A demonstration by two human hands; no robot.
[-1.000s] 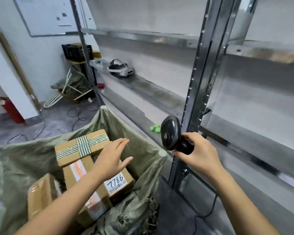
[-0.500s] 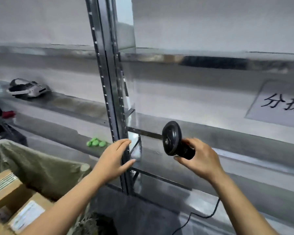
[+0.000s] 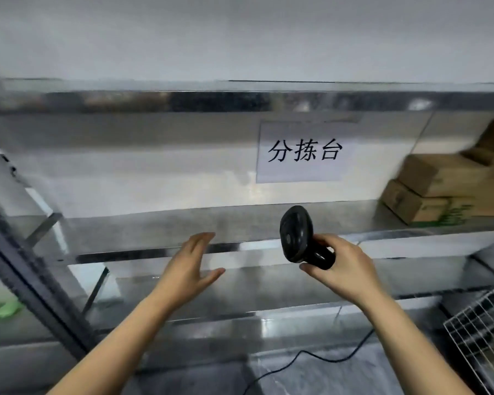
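My right hand [image 3: 341, 269] grips the handle of a black barcode scanner [image 3: 298, 234], whose round head points left toward my other hand. Its black cable [image 3: 305, 356] hangs down under my right forearm. My left hand [image 3: 190, 266] is held empty in the air in front of the metal shelf [image 3: 240, 220], fingers straight and thumb spread. A white paper sign [image 3: 304, 151] with black characters is stuck to the wall behind the shelf.
Stacked cardboard boxes [image 3: 445, 183] sit on the shelf at the right. A white wire rack [image 3: 485, 334] is at the lower right. A slanted metal upright [image 3: 26, 283] stands at the left, with small green objects [image 3: 0, 310] beyond it. The whole view is motion-blurred.
The view has swung right, away from the sack of parcels, to the shelf with the sign. My left hand came off the parcels and is empty; the right still holds the scanner.
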